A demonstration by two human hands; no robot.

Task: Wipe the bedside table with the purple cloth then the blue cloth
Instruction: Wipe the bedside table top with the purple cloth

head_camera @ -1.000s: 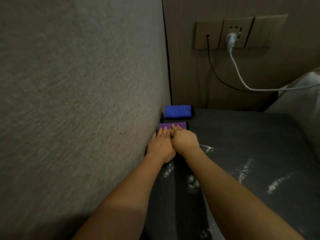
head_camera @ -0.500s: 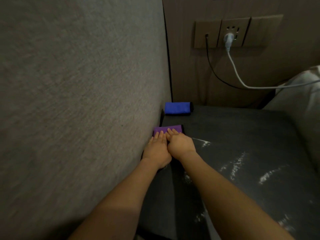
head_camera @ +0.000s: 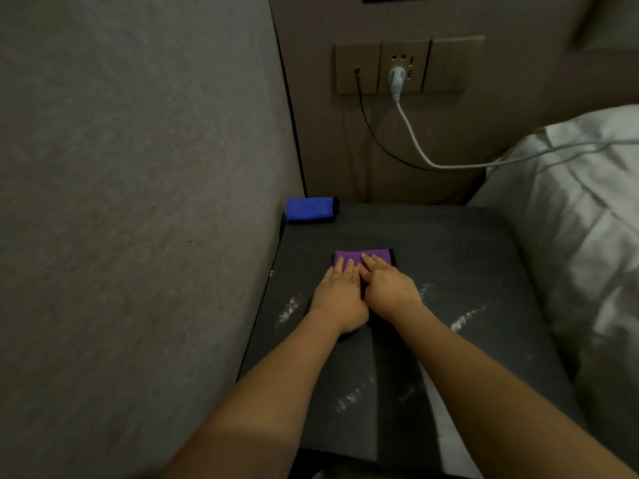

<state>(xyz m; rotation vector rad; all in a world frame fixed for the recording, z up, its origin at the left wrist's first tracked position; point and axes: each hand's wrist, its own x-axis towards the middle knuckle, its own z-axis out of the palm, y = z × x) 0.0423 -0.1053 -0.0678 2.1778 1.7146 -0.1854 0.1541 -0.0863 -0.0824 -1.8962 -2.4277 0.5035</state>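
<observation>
- Folded purple microfibre cloth (head_camera: 363,258) lies flat on the dark bedside table (head_camera: 484,271), left of centre; its near half is hidden under both hands.
- Left hand (head_camera: 340,295) and right hand (head_camera: 389,288) press it side by side, fingers straight, gripping nothing.
- Folded blue cloth (head_camera: 311,209) sits apart in the far left corner against the grey wall (head_camera: 138,202).
- White smears (head_camera: 466,318) streak the tabletop.
- White bedding (head_camera: 570,219) borders the right edge, cut off by the frame.
</observation>
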